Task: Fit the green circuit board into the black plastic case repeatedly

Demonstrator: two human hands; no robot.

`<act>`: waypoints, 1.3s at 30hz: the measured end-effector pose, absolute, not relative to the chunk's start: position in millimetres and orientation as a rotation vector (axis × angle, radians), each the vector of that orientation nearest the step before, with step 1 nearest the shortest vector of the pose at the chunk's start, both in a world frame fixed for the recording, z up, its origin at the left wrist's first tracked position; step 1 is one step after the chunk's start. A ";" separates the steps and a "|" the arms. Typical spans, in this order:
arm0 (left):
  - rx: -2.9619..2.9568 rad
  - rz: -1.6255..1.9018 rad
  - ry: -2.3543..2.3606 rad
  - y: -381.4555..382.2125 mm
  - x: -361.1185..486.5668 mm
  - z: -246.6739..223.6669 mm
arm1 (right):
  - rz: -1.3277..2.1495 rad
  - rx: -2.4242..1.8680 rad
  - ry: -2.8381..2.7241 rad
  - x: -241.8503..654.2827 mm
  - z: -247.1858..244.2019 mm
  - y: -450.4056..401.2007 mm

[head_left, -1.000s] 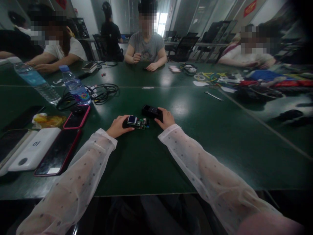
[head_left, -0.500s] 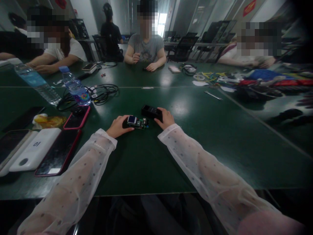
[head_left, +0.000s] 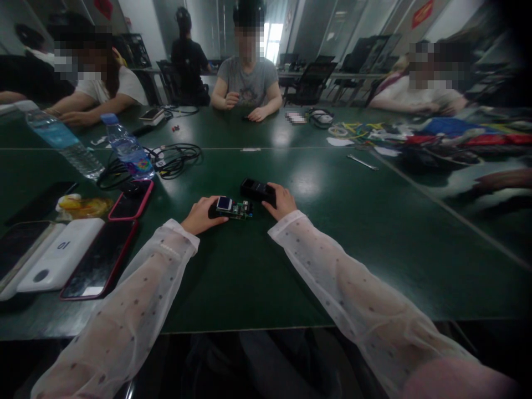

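Observation:
In the middle of the green table, my left hand (head_left: pixel 203 215) grips the left end of a circuit board (head_left: pixel 239 209). Green and crowded with small parts, the board carries a little dark screen in a white frame near my fingers. Just beyond it and to the right lies a black plastic casing (head_left: pixel 254 190), box-shaped, with an opening on top. My right hand (head_left: pixel 283 201) holds the casing's right end between thumb and fingers. Board and casing are close together but apart. Both hands rest low at the tabletop.
Phones (head_left: pixel 100 259), a white power bank (head_left: pixel 62 252) and a yellow-wrapped item (head_left: pixel 83 205) lie left. Behind them stand two water bottles (head_left: pixel 128 147) beside coiled black cables (head_left: pixel 178 158). A wrench (head_left: pixel 362 162) and heaped cables (head_left: pixel 449 144) lie right. Co-workers (head_left: pixel 249 83) sit across the table.
My hands, the circuit board and the black casing stay in place. At the far right edge, a blurred arm or sleeve has shifted.

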State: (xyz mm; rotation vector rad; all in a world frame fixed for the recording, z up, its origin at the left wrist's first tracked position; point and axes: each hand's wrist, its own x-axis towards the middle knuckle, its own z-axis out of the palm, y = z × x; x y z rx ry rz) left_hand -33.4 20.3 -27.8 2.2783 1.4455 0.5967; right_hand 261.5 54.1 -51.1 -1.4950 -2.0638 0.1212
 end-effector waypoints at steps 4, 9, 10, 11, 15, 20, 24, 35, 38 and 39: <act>2.277 0.611 1.428 20.0 -33.2 -26.8 | 0.136 -1.471 -2.061 263.0 -52.9 55.5; 2.268 0.631 1.429 19.3 -33.2 -26.8 | 0.121 -1.458 -2.059 263.6 -54.2 56.3; 2.262 0.632 1.430 19.1 -33.2 -26.6 | 0.118 -1.456 -2.058 263.5 -54.3 56.3; 2.254 0.632 1.433 19.0 -33.1 -26.3 | 0.118 -1.455 -2.058 263.3 -54.2 56.3; 2.236 0.639 1.434 18.2 -32.4 -24.6 | 0.124 -1.462 -2.062 262.6 -53.0 55.9; 2.241 0.631 1.431 18.3 -32.0 -24.5 | 0.143 -1.465 -2.076 263.2 -51.7 57.0; 2.256 0.632 1.427 19.5 -32.5 -26.6 | 0.152 -1.380 -2.050 261.3 -50.6 56.9; 2.194 0.690 1.483 20.8 -30.9 -29.2 | 0.317 -1.004 -2.016 223.4 -31.0 14.5; 2.152 0.739 1.464 21.3 -31.2 -30.9 | 0.359 -1.024 -2.160 221.0 -33.7 13.1; 2.147 0.753 1.438 21.4 -31.6 -31.3 | 0.376 -1.036 -2.201 221.3 -35.6 14.0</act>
